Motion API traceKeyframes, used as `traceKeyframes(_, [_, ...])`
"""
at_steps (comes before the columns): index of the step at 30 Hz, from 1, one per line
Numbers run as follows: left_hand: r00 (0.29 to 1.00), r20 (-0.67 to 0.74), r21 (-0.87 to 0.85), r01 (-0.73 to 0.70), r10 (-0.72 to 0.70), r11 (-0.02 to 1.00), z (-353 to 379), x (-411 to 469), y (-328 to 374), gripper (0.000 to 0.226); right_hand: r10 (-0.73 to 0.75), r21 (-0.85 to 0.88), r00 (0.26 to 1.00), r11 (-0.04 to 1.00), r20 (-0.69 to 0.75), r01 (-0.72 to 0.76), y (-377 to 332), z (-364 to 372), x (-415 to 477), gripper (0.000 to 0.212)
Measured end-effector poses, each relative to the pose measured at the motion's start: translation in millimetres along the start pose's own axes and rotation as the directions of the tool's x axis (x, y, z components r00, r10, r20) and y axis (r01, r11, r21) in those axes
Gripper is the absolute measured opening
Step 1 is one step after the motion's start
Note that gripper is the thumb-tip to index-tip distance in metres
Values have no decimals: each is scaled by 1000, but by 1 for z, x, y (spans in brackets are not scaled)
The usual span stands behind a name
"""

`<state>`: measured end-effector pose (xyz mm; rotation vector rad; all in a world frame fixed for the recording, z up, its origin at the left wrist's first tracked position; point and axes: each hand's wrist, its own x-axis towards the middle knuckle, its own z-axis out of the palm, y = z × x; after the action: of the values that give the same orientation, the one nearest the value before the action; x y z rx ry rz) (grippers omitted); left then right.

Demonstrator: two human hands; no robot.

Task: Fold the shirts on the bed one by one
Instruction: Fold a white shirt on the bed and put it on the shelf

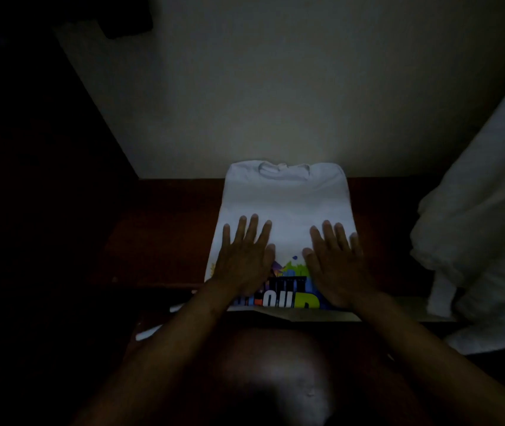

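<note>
White shirt (285, 204) was laid flat as a narrow rectangle on the dark red-brown surface (165, 229), with the collar at the far end and the colour print at the near end. Left hand (245, 259) and right hand (337, 262) were pressed flat on its lower half, fingers straight and spread, nothing gripped. A white cloth pile (475, 226) was seen well apart at the right.

Very dim room. One soft pool of light sits mid-frame, on the white shirt (285, 198) and the pale wall (275, 87) behind it; brightness falls off fast outward. Left side almost black, detail lost. Lower foreground blurred. Whole view soft, grainy. Straight lines lean near the edges, wide lens.
</note>
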<state>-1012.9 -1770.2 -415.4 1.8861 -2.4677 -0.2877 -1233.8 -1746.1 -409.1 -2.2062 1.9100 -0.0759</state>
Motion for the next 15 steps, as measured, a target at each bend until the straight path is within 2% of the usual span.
traceKeyframes(2, [1000,-18,-3,-8,8,1000,-17,-9,6,64,21,-12,1000,1000,-22,-22,0,-12,-13,82])
traceKeyframes(5, [999,-33,11,-23,24,1000,-43,-31,24,62,58,-13,998,998,-38,-59,-3,-32,-42,67])
traceKeyframes(9, [997,-56,46,-50,53,998,-62,-61,53,63,81,-23,988,996,-131,-85,0,-62,-89,68])
traceKeyframes(15, [971,-191,72,-131,142,989,-93,-104,104,65,137,41,970,991,-203,-131,3,-117,-158,65])
